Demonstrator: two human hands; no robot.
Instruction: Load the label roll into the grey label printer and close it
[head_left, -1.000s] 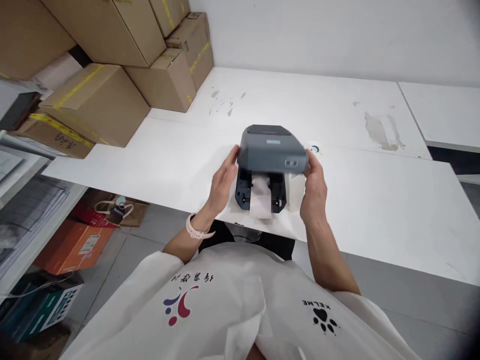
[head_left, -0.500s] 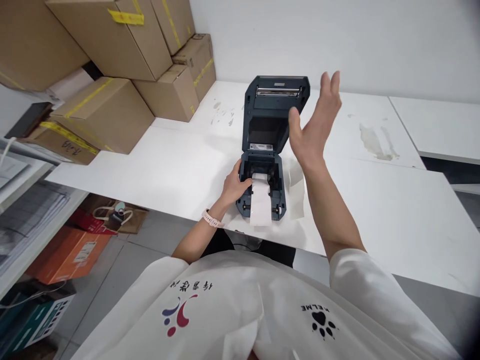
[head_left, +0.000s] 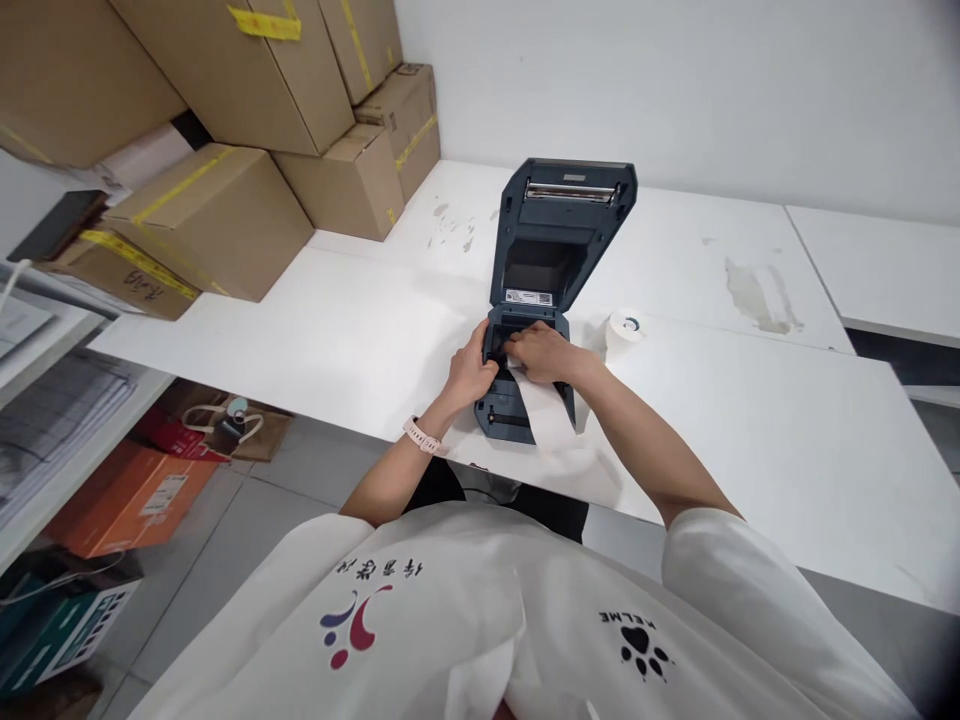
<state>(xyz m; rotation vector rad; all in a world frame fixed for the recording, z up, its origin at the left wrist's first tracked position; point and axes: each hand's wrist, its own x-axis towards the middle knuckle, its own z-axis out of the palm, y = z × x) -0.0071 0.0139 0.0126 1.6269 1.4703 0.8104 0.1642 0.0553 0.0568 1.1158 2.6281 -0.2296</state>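
Note:
A dark blue-grey label printer (head_left: 508,424) stands on the white table with its lid (head_left: 566,218) tipped up and back. My left hand (head_left: 471,370) grips the printer's left side wall, thumb over the rim. Inside the bay, the curled fingers of my right hand (head_left: 541,352) close on the label roll, which is mostly hidden beneath them. From under that hand a white paper strip (head_left: 550,408) runs out slanting to the right, over the printer's front edge.
A second white paper roll (head_left: 624,337) lies on the table (head_left: 742,420) right of the printer. Cardboard boxes (head_left: 210,215) are stacked at the back left. Shelving (head_left: 82,440) stands to the left, with an orange box (head_left: 135,500) on the floor.
My right hand has come down from the raised position beside the lid into the printer bay. The paper strip has swung to the right. My left hand remains on the printer's side.

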